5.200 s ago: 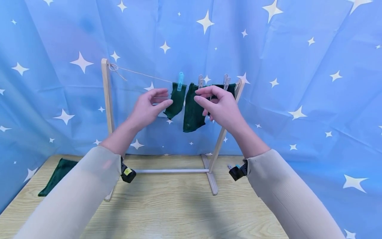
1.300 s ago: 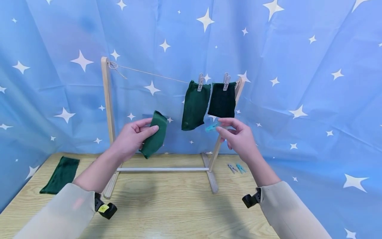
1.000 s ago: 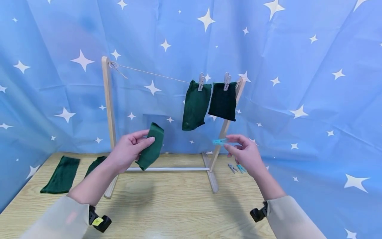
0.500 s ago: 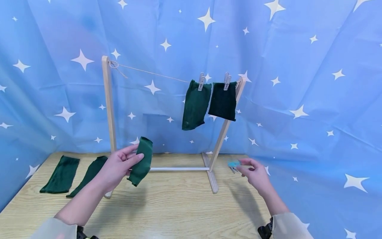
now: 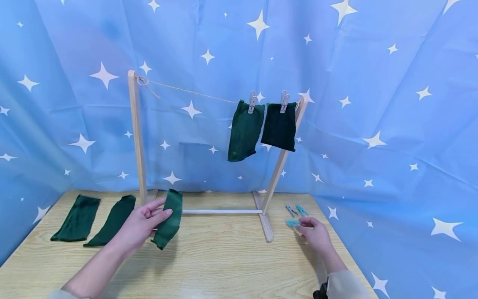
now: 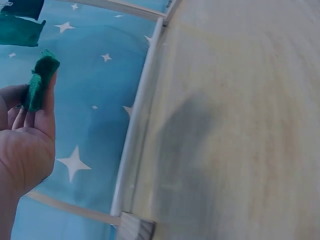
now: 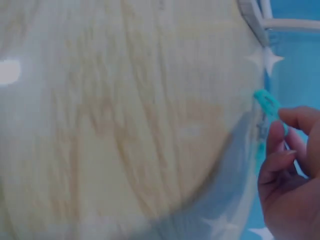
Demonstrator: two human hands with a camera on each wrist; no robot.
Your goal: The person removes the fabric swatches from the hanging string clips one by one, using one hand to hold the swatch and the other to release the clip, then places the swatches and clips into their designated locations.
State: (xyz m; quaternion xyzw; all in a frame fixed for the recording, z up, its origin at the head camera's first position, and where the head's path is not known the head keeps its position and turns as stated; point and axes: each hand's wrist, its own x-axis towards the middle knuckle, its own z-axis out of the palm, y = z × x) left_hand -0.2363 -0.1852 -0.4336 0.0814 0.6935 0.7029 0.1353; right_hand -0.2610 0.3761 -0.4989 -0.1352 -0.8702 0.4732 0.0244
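My left hand (image 5: 143, 224) pinches a small dark green cloth (image 5: 169, 218) between thumb and fingers, above the table near the rack's left foot. In the left wrist view that cloth (image 6: 42, 80) is seen edge-on, folded over. My right hand (image 5: 315, 234) pinches a light blue clothespin (image 5: 293, 223) low over the right side of the table. The same clothespin (image 7: 267, 104) points away from the fingertips in the right wrist view. Just beyond it lie a grey clothespin (image 5: 291, 211) and another blue clothespin (image 5: 301, 210).
A wooden rack (image 5: 136, 137) with a string (image 5: 190, 90) stands at the back. Two green cloths, one (image 5: 245, 133) beside a darker one (image 5: 279, 128), hang from grey clothespins on its right. Two more cloths, one (image 5: 76, 218) left of another (image 5: 113, 222), lie on the table (image 5: 224, 265).
The blue clothespin came off the line and the left cloth was taken down. Both hands have since lowered toward the table, left hand with the cloth leftward, right hand with the clothespin rightward.
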